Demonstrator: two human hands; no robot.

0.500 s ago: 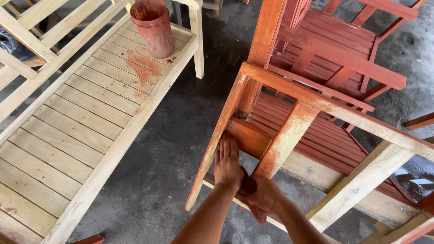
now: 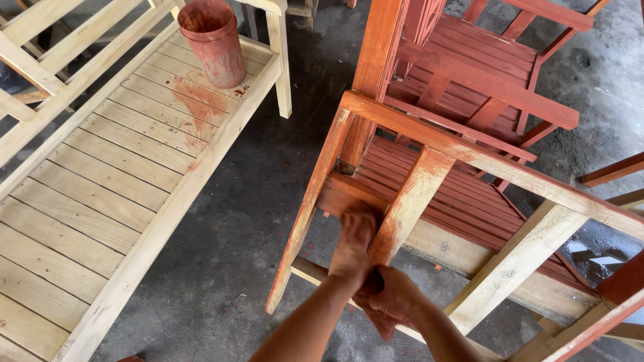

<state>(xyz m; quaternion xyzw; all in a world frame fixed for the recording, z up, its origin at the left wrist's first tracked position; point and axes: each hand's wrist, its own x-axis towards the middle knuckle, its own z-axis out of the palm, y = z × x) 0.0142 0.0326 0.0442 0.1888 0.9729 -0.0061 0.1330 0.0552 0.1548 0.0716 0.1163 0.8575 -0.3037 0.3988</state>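
Observation:
A half-stained wooden chair frame (image 2: 429, 144) lies tipped in front of me, some rails red-brown and others bare wood. My left hand (image 2: 355, 231) reaches forward and presses on a stained lower rail (image 2: 342, 194) beside an upright slat (image 2: 409, 201). The hand is blurred, so its grip is unclear. My right hand (image 2: 396, 295) sits just behind the left wrist, closed around a dark, red-stained cloth (image 2: 380, 326) that hangs below the fingers.
A bare wooden bench (image 2: 114, 174) fills the left side, with a red stain patch on its slats. A stain-smeared bucket (image 2: 213, 40) stands on its far end. A red-stained chair (image 2: 483, 74) stands behind the frame. The concrete floor (image 2: 235, 234) between them is dark and spotted.
My left hand has slid a little farther up along the stained rail and is now blurred. The right hand stays close behind it with the cloth.

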